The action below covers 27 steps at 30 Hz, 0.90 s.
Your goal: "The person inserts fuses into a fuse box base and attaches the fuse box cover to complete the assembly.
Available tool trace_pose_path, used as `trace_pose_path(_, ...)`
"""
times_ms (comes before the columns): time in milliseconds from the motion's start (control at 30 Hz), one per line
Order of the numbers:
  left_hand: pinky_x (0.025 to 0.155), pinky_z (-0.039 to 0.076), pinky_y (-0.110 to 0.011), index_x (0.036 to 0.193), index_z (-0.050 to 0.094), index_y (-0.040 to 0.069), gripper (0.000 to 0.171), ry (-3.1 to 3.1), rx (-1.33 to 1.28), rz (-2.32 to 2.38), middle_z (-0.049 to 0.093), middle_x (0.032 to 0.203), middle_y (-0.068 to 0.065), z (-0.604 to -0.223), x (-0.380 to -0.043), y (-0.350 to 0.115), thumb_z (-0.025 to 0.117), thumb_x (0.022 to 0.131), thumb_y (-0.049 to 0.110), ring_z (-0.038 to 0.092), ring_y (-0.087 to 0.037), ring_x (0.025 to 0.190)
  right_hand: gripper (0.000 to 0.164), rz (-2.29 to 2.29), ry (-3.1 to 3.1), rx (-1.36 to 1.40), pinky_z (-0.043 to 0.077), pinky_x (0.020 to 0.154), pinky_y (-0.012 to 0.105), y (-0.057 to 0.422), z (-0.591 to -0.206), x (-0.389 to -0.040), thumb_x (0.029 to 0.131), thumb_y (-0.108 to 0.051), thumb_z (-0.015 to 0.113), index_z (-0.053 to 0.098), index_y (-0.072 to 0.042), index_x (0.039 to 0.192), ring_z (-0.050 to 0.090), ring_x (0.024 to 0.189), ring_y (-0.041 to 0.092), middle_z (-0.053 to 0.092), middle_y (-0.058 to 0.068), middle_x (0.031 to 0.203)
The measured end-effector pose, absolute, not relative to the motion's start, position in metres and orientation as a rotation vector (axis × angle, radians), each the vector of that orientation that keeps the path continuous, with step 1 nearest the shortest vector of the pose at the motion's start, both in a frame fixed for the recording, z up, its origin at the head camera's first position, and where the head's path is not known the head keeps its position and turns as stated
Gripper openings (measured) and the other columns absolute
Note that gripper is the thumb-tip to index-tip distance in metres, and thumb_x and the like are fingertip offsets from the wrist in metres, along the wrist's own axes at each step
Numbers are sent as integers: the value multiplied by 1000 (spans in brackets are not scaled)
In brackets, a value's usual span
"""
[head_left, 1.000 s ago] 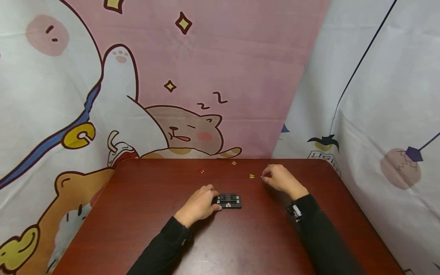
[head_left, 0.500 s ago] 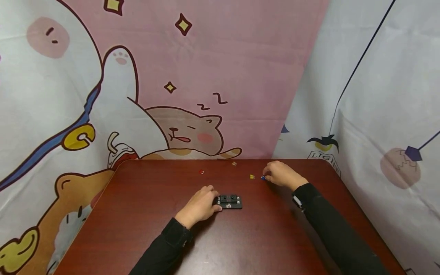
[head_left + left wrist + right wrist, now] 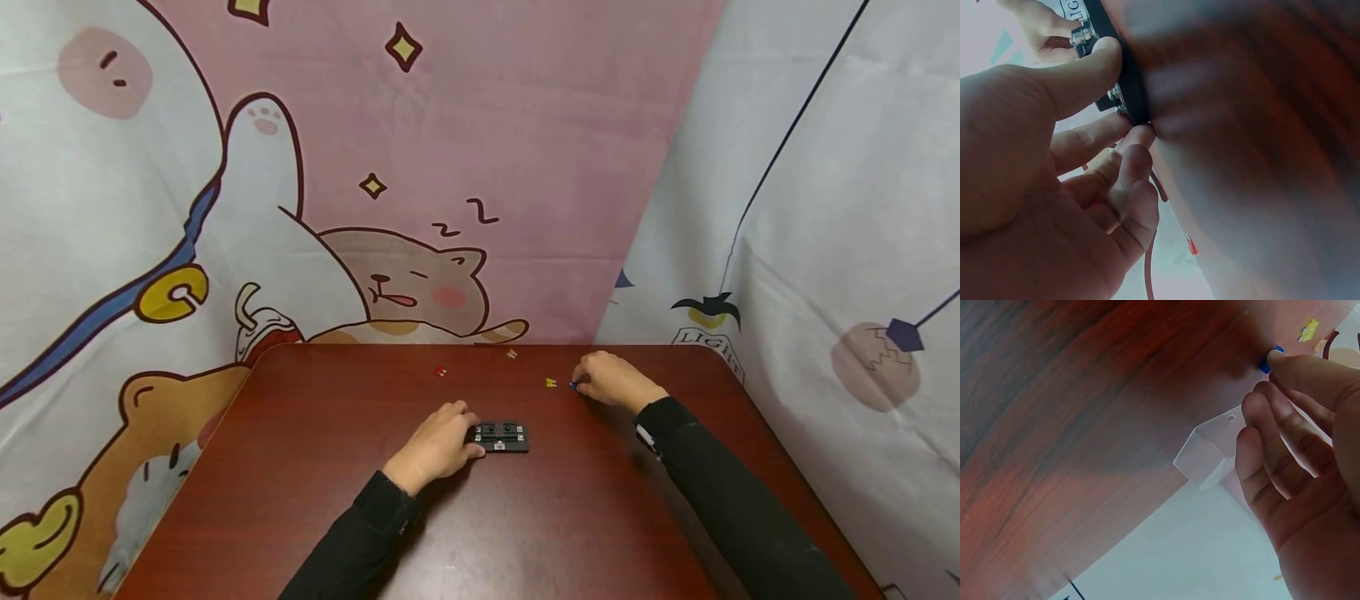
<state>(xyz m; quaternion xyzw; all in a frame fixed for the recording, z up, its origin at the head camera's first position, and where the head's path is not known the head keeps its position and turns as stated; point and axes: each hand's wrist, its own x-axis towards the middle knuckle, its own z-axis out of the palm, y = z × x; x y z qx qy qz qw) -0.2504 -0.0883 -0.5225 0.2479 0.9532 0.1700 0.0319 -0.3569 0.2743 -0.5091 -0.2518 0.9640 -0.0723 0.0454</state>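
Observation:
My left hand (image 3: 437,443) grips the left end of a black block with metal terminals (image 3: 504,437), which lies on the table. In the left wrist view the thumb presses one side of the block (image 3: 1133,87) and fingers lie along its end. Farther back on the right, my right hand (image 3: 613,381) pinches a small blue blade fuse (image 3: 573,386) at the tabletop. The right wrist view shows the blue fuse (image 3: 1265,362) partly hidden by the thumb. Just left of it lies a yellow blade fuse (image 3: 551,382).
A red fuse (image 3: 441,372) and a tan fuse (image 3: 512,354) lie near the back of the brown table (image 3: 480,525). Behind my right fingers, the right wrist view shows a clear plastic container (image 3: 1210,447). A printed cloth (image 3: 555,167) hangs behind the table.
The right hand has shifted a little and its forearm has swung outward to the right; more of the blue fuse shows at the fingertips. My left hand and the block stay put.

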Motion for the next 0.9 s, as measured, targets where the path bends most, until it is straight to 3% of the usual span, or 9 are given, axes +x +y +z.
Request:
trace_pose_path(633,95,56,-45,133,76,8,46,2929,756,500,66,120,-7,-520,-250,-89,85,99,38,60,-23,107,16,-142,2978,-898,63,93,48,272,-509,-355,103,-19,79,86,-9,113,74,99,24,78,3,103)
trace_pose_path(900,97,56,-45,133,76,8,47,2932,749,494,66,122,-7,-519,-249,-89,85,99,39,61,-24,110,16,-197,2999,-835,62,98,50,271,-507,-355,106,-19,74,83,-9,115,74,104,26,77,6,110)
